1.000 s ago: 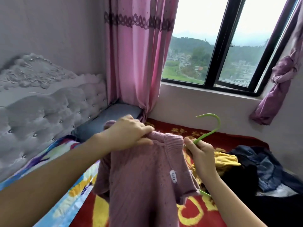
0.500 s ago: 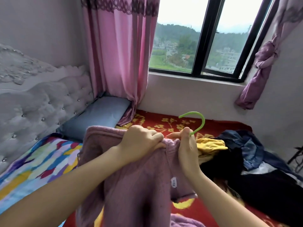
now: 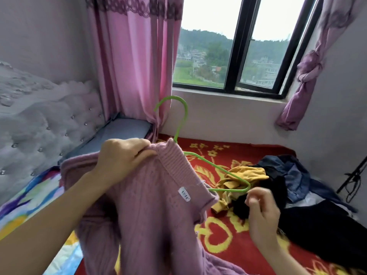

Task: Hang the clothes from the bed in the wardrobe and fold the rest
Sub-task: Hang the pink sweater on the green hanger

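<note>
The left grip (image 3: 123, 155) is closed on the ribbed collar of the pink knit sweater (image 3: 151, 211), which it holds up above the bed (image 3: 264, 153). Half a second ago the right grip (image 3: 261, 208) was pressed against that collar, but it has now moved out to the far tip of the green hanger (image 3: 218, 170), fingers curled; whether it pinches the tip I cannot tell. The hook now stands up through the neck while one arm sticks out bare, so the sweater looks only half hung, and the yellow garment (image 3: 248, 173) and dark clothes (image 3: 317, 225) are not yet sorted.
</note>
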`<state>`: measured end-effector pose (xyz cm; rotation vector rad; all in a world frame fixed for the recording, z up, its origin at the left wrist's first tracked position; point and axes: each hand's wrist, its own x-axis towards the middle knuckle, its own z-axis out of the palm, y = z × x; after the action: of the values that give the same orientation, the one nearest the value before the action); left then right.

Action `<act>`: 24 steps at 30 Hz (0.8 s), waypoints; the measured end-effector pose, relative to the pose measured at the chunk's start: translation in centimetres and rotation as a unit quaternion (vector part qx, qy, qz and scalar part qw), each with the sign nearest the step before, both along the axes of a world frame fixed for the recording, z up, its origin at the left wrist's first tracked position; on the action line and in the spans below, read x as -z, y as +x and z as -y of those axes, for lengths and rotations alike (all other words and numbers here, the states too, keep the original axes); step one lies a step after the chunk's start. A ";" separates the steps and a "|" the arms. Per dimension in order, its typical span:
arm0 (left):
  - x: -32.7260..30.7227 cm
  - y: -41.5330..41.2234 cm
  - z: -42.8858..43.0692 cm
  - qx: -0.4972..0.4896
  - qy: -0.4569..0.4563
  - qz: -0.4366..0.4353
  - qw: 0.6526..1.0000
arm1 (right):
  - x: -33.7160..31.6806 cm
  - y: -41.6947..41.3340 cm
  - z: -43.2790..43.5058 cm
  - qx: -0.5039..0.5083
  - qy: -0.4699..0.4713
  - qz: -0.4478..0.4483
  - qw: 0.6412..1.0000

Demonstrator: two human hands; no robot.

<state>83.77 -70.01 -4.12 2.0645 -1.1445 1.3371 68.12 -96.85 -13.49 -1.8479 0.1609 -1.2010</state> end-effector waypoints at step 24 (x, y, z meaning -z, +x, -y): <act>1.8 1.9 -5.0 -0.056 0.012 0.039 0.998 | -4.5 -2.1 2.4 -0.219 -0.219 -0.116 0.944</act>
<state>85.72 -65.05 -5.90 2.1384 -1.0958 1.4765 66.06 -99.24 -8.97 -2.2539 -0.4024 -0.7403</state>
